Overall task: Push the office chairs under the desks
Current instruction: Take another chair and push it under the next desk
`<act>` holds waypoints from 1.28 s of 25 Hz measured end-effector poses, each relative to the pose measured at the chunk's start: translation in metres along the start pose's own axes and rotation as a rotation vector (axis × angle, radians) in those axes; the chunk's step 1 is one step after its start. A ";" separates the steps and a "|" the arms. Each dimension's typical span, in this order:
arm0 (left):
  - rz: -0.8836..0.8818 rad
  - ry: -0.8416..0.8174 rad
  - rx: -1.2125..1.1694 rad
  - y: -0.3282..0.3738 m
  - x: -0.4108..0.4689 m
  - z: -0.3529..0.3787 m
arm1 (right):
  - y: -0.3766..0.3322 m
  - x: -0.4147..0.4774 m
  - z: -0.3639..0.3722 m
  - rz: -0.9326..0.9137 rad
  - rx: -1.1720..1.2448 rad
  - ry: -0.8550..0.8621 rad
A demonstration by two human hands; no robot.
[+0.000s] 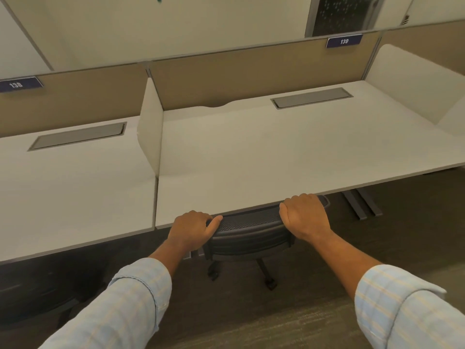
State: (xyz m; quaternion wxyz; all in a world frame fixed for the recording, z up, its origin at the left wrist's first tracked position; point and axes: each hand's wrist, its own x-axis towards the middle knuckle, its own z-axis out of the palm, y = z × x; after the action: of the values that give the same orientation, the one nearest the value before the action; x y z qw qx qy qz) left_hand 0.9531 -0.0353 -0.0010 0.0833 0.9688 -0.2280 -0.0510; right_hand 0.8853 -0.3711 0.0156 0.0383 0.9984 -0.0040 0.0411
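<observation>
Both hands, left (192,229) and right (304,214), clamp the top of the chair backrest (247,231), which sits at the tabletop (251,157) front edge. Risk: further pushing pinches the knuckles against that edge, or the casters (270,283) skew sideways.

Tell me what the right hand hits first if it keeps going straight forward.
Probably the desk edge: the right hand grips the chair back right at it, knuckles nearly touching. Depth is hard to judge.

sleeves (130,306): pale blue check, cuffs rolled | hands (191,229): bare
</observation>
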 end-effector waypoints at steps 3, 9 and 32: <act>0.035 -0.018 -0.004 -0.002 -0.002 0.002 | -0.013 -0.013 0.001 0.121 0.029 0.042; 0.035 -0.099 -0.020 0.002 0.003 -0.014 | -0.024 -0.034 -0.012 0.178 0.123 -0.160; 0.792 0.072 0.144 0.244 -0.056 0.033 | 0.026 -0.321 -0.034 0.762 0.138 -0.039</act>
State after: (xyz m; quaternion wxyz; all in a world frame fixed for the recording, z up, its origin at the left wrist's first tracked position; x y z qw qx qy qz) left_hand 0.7927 -0.2297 0.0147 0.0362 0.8105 -0.5835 0.0352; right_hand 0.5621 -0.3926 0.0247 -0.0469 0.9263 -0.3724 0.0334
